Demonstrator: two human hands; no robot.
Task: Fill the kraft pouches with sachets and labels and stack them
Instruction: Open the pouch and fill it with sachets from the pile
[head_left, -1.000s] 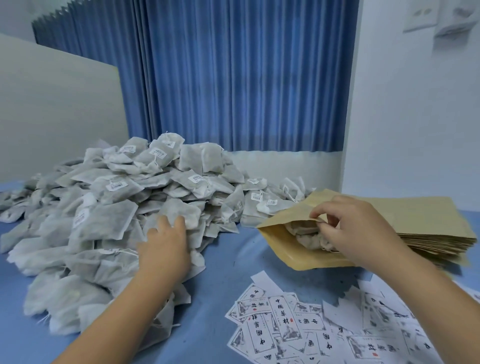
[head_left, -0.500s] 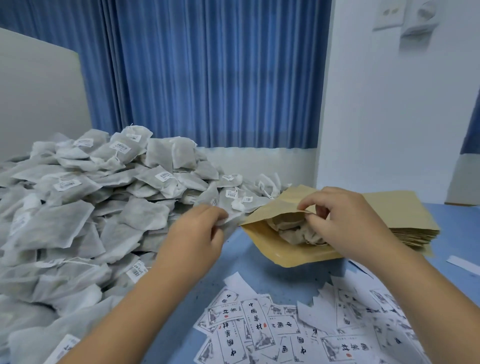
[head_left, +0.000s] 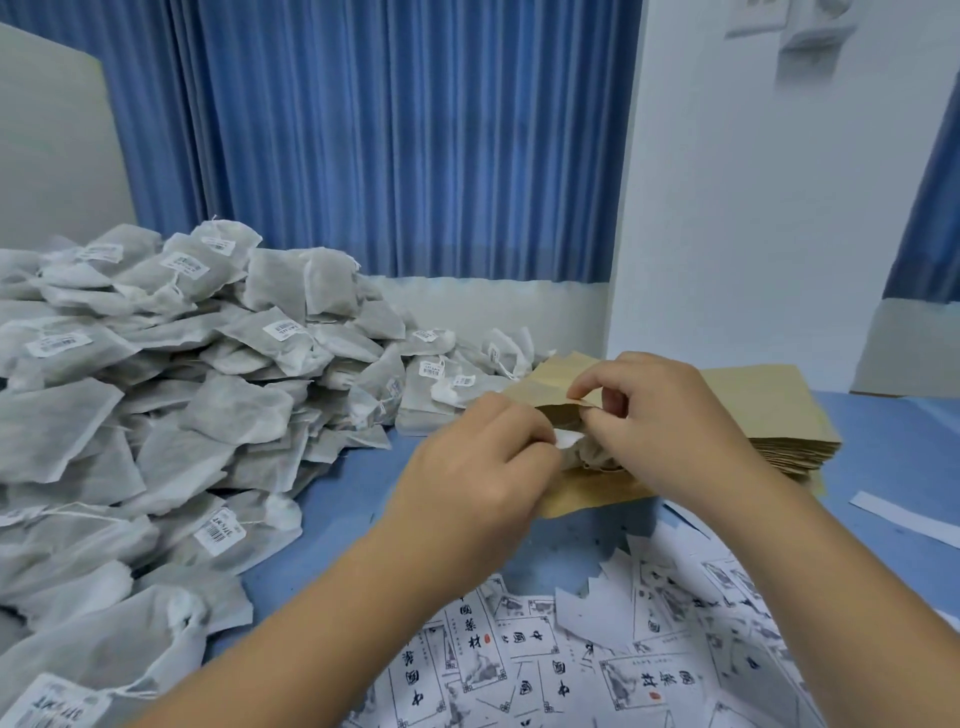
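Observation:
An open kraft pouch (head_left: 597, 491) lies at the centre on the blue table, its mouth facing me. My right hand (head_left: 660, 415) pinches the pouch's upper lip and lifts it. At the mouth, my left hand (head_left: 483, 467) holds a white sachet (head_left: 566, 441) and pushes it in; other sachets show inside. A big heap of grey-white sachets (head_left: 156, 415) fills the left. Printed paper labels (head_left: 597, 660) lie scattered near the front.
A stack of flat kraft pouches (head_left: 769, 415) sits behind and to the right of the open one. A loose white paper strip (head_left: 904, 514) lies at the right. Blue curtain (head_left: 389, 145) and white wall (head_left: 753, 208) close off the back.
My left hand left the sachet heap, carried a sachet rightward and now has it at the pouch mouth. My right hand kept holding the pouch lip open.

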